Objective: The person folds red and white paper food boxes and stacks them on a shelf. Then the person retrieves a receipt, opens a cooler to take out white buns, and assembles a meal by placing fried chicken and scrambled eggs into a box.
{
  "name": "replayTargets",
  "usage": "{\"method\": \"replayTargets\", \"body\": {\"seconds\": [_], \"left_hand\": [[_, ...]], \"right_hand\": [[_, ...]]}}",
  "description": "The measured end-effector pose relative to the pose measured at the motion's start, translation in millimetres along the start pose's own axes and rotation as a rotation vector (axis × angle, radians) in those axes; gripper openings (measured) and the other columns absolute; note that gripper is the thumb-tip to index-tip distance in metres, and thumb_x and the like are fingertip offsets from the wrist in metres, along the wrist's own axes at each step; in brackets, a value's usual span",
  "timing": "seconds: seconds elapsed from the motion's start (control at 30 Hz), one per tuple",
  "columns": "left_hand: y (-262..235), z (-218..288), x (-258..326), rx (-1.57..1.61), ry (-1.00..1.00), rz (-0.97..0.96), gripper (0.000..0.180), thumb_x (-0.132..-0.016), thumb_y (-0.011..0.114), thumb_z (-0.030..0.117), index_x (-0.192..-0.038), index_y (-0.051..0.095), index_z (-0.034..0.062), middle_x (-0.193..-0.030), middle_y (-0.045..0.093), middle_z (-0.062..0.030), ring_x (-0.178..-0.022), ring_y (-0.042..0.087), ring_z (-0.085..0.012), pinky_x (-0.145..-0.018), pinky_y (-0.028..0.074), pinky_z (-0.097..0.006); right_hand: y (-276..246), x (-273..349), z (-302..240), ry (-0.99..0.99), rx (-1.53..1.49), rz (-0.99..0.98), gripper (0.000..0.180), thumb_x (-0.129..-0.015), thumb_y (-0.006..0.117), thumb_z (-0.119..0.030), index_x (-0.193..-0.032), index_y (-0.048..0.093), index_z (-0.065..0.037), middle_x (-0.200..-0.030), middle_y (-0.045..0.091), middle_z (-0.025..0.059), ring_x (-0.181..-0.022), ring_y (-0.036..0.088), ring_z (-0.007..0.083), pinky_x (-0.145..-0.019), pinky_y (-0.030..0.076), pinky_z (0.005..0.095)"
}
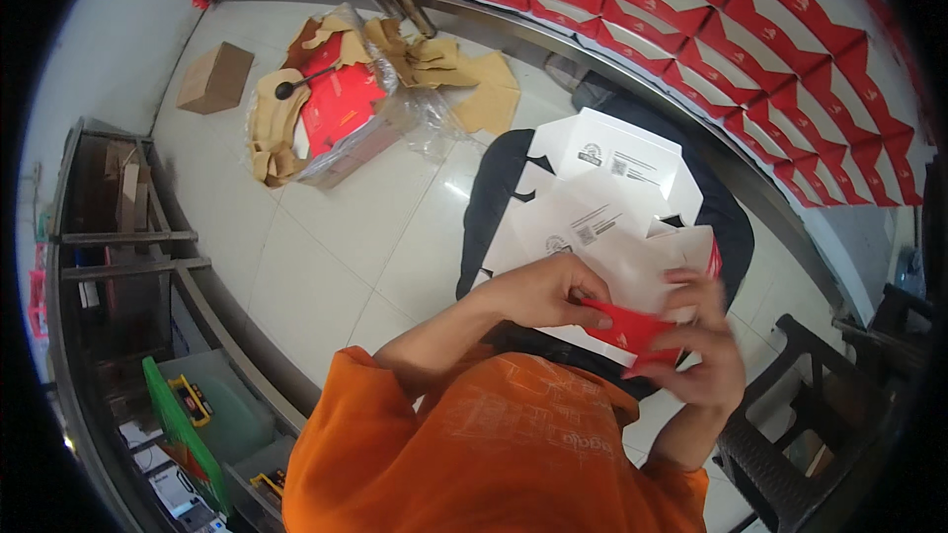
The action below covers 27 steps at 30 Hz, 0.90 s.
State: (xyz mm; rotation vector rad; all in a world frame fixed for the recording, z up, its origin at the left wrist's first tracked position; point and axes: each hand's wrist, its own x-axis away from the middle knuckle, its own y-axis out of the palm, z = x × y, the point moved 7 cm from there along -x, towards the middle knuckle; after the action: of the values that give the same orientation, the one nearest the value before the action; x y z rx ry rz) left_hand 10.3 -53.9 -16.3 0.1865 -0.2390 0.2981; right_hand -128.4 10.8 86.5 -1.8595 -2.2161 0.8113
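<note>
A part-folded cardboard box [647,281], white inside and red outside, rests across my lap. Its red flap [627,329] is turned up at the edge nearest my body. My left hand [553,293] pinches the left end of this flap between thumb and fingers. Around the flap's right end are the bent fingers of my right hand [706,350], slightly blurred by motion. Beneath the box, another flat white box blank [617,143] with cut tabs and small dark print reaches out toward my knees.
Stacked red-and-white boxes [681,30] fill a shelf at the far right. On the tiled floor stand an opened carton of red cardboard [341,104] with torn brown paper and plastic wrap, and a small brown box [215,77]. Metal shelving [128,237] lines the left; a dark plastic chair [810,415] is at right.
</note>
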Motion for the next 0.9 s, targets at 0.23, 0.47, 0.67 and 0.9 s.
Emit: {"method": "replayTargets", "body": {"seconds": [0.23, 0.47, 0.67, 0.9], "left_hand": [[7.3, 9.6, 1.9, -0.122, 0.232, -0.051, 0.012, -0.092, 0.067, 0.009, -0.099, 0.071, -0.0009, -0.073, 0.067, -0.0041, -0.069, 0.06, -0.0068, -0.063, 0.049, -0.025], [-1.6, 47.6, 1.4, -0.112, 0.141, 0.267, 0.021, -0.093, 0.066, 0.009, -0.113, 0.065, 0.0007, -0.085, 0.072, -0.0094, -0.075, 0.066, -0.0091, -0.065, 0.053, -0.025], [-17.3, 44.9, 2.9, 0.679, 0.204, 0.527, 0.03, -0.099, 0.058, 0.013, -0.126, 0.052, 0.0011, -0.103, 0.069, -0.0088, -0.087, 0.07, -0.0154, -0.075, 0.062, -0.033], [-24.8, 25.4, 4.7, 0.366, 0.164, 0.723, 0.03, -0.099, 0.054, 0.005, -0.127, 0.047, -0.0013, -0.105, 0.068, -0.009, -0.089, 0.07, -0.016, -0.075, 0.062, -0.029]], "right_hand": [[23.6, -7.8, 7.0, 0.172, 0.237, -0.273, 0.017, -0.068, 0.075, -0.002, -0.082, 0.066, -0.005, -0.087, 0.06, 0.0099, -0.094, 0.058, 0.0275, -0.096, 0.041, 0.0443], [-4.7, -3.7, -14.6, -0.053, 0.54, 0.551, 0.029, -0.069, 0.081, -0.012, -0.093, 0.065, -0.008, -0.103, 0.063, 0.0096, -0.106, 0.059, 0.032, -0.096, 0.044, 0.0474], [22.4, 4.5, 4.2, -0.04, 0.577, 0.38, 0.051, -0.073, 0.08, -0.041, -0.107, 0.064, -0.007, -0.13, 0.058, 0.012, -0.132, 0.045, 0.0366, -0.108, 0.033, 0.0534], [15.0, -15.7, 4.0, 0.201, 0.401, 0.067, 0.064, -0.078, 0.07, -0.045, -0.128, 0.06, -0.006, -0.143, 0.049, 0.0162, -0.143, 0.027, 0.0428, -0.114, 0.021, 0.057]]}}
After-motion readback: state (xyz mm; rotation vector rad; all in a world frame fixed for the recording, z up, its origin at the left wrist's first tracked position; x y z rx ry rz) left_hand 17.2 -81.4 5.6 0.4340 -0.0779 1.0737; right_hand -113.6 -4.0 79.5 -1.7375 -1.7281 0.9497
